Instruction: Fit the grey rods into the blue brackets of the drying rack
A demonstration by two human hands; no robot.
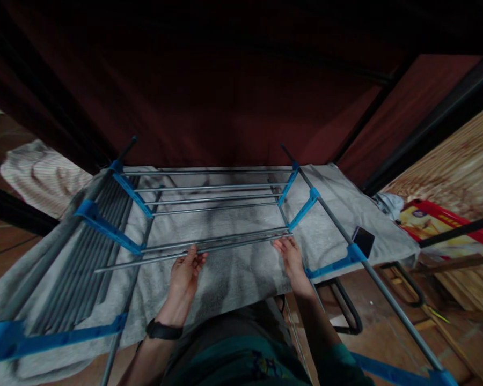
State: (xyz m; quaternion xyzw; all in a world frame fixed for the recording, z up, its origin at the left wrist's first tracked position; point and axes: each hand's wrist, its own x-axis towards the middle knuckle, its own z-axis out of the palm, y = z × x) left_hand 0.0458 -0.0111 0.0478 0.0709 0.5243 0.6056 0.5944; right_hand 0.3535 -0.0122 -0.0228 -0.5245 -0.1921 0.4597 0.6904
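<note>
A thin grey metal tube (241,244) lies slanted across a rack of grey tubes and blue plastic brackets. My left hand (185,276) pinches this tube left of its middle, and its left end sticks out past the rack's post. At the other end, my right hand (293,260) has its fingers closed around the tip, just below a right-hand blue bracket (304,209). Another tube runs close behind the held one, from that bracket to a left blue bracket (108,228). Several crossbars (209,199) span the far section of the rack.
Several loose tubes (84,257) lie side by side on the grey cloth (241,279) at left. A phone (363,241) rests near the right post (334,217). Dark red panels (233,118) rise behind. Beyond the cloth at right are a red-and-yellow box (438,222) and wooden slats (467,284).
</note>
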